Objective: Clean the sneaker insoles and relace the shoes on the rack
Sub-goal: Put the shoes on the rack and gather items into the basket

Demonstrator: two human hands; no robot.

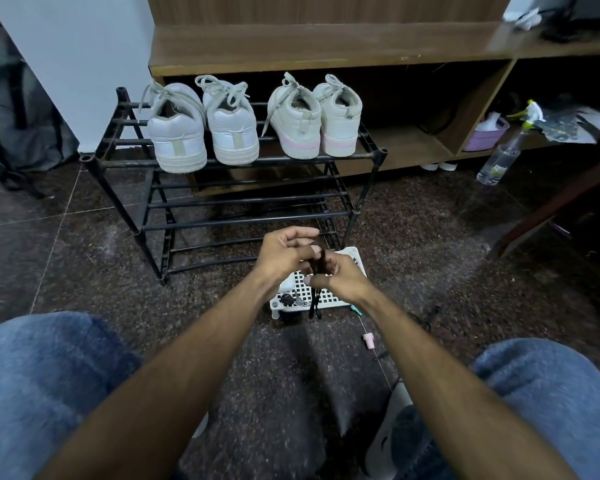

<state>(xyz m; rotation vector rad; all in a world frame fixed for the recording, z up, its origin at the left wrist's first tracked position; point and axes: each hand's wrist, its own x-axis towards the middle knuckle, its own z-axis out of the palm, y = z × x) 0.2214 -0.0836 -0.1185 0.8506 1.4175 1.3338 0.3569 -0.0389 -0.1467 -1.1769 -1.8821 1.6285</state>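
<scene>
Four laced sneakers [253, 123] are sitting on the rack [236, 202] at upper centre while both hands, left hand [284, 252] and right hand [340, 275], are pinching a dark lace [317, 271] over the basket [326, 296], probably untangling it before threading.

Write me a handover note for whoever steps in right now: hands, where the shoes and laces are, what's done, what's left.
Left hand and right hand are together over the white basket on the floor, both gripping a dark lace whose end hangs down to the basket.
Four sneakers on the black rack's top tier, heels toward you: white pair on the left, pink-soled pair on the right, all laced and tied.
Spray bottle stands at right.
Insole cleaning cannot be judged from here.
Left: the dark lace isn't in any shoe yet.
</scene>
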